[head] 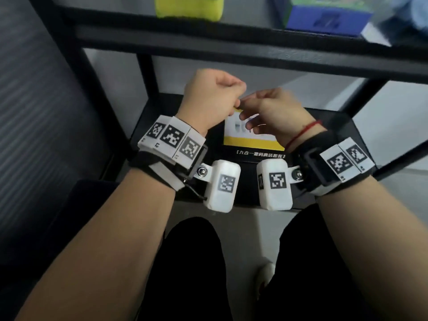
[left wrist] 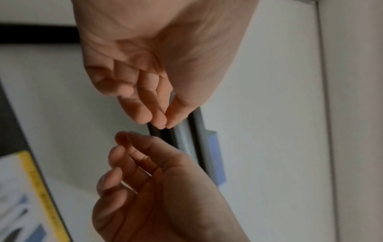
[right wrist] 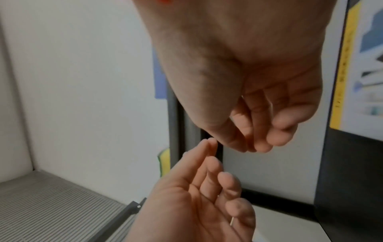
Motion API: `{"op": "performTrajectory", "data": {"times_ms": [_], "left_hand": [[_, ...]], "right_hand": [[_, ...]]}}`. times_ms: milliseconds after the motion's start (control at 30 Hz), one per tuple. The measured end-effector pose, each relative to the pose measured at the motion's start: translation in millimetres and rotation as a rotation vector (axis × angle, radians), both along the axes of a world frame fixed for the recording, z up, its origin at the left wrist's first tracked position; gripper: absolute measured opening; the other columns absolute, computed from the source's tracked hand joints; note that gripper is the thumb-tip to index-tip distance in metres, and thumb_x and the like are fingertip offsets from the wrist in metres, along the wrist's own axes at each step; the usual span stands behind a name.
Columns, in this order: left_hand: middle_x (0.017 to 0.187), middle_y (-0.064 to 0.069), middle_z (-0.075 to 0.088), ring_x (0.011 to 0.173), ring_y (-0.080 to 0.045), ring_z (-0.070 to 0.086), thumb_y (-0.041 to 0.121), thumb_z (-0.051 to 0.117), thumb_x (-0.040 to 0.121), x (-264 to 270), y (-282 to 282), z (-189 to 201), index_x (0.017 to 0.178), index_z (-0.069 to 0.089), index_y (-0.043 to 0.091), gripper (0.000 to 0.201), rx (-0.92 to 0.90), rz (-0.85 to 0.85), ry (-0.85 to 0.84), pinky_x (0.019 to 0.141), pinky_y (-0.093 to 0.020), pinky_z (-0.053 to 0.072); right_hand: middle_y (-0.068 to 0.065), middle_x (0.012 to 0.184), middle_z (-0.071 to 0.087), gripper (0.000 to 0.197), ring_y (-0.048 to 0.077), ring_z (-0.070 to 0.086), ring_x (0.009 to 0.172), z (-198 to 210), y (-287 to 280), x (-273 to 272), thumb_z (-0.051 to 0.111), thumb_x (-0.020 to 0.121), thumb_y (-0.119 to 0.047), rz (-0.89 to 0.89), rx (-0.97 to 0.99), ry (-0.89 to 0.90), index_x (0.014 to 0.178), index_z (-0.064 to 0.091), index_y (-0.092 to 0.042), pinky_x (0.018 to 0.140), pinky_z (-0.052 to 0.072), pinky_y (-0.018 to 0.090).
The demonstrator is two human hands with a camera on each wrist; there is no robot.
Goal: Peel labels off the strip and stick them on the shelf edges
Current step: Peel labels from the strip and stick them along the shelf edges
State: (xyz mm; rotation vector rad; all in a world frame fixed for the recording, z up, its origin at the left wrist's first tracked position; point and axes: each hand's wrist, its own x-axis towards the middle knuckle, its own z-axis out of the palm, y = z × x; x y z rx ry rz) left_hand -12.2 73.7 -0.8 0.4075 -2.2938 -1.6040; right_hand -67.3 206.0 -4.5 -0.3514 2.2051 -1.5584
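Observation:
Both hands hover close together below the black upper shelf edge. My left hand is curled, its thumb and forefinger tips pressed together. A thin white sliver, which looks like the label strip seen edge-on, shows under its little finger. My right hand faces it with its thumb against its fingertips. Nothing shows plainly in that pinch. A small gap separates the two hands' fingertips in the left wrist view. No peeled label is plainly visible in any view.
A black box with a yellow and white picture lies on the lower shelf under the hands. A yellow sponge and a blue box stand on the upper shelf. A black upright post rises left of the hands.

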Motion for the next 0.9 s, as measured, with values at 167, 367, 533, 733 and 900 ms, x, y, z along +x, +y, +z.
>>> {"op": "performTrajectory", "data": {"times_ms": [167,367,533,733,900], "left_hand": [[0.047,0.01,0.065,0.042,-0.004,0.057,0.026,0.07,0.091,-14.0,46.2,40.4,0.066,0.069,0.027,0.025,-0.043,-0.129,0.052,0.055,-0.017,0.048],[0.057,0.008,0.068,0.043,-0.004,0.058,0.029,0.068,0.093,-32.1,73.9,97.9,0.071,0.068,0.027,0.023,-0.106,-0.129,0.13,0.053,-0.017,0.047],[0.065,0.004,0.069,0.043,-0.005,0.057,0.024,0.067,0.092,-44.0,92.0,105.5,0.072,0.066,0.026,0.02,-0.098,-0.112,0.122,0.04,-0.012,0.041],[0.071,0.008,0.074,0.051,-0.003,0.064,0.03,0.067,0.094,-49.2,92.7,90.7,0.076,0.07,0.026,0.019,-0.094,-0.105,0.066,0.051,-0.015,0.044],[0.073,0.008,0.075,0.059,-0.007,0.065,0.035,0.067,0.095,-48.1,94.8,82.5,0.077,0.074,0.024,0.021,-0.067,-0.151,0.001,0.059,-0.02,0.045]], "right_hand": [[0.005,0.068,0.065,0.021,0.014,0.052,0.046,38.0,43.6,0.5,0.062,0.092,-0.014,-0.038,-0.011,0.096,0.071,0.067,-0.015,0.046,0.038,0.022],[0.004,0.065,0.064,0.018,0.011,0.051,0.043,94.2,75.9,-1.2,0.064,0.095,-0.017,-0.1,-0.043,0.159,0.083,0.073,-0.007,0.041,0.037,0.018],[0.004,0.059,0.061,0.017,0.01,0.046,0.038,111.5,107.3,-14.6,0.069,0.09,-0.022,-0.345,-0.025,0.295,0.088,0.069,-0.005,0.038,0.033,0.017],[0.006,0.06,0.063,0.035,0.01,0.048,0.037,105.8,138.8,-36.7,0.066,0.092,-0.036,-0.506,0.075,0.156,0.073,0.062,-0.008,0.032,0.03,0.012],[0.009,0.067,0.07,0.038,0.007,0.054,0.035,93.1,130.3,-40.0,0.064,0.096,-0.037,-0.464,0.053,0.08,0.08,0.067,-0.003,0.035,0.036,0.013]]}}
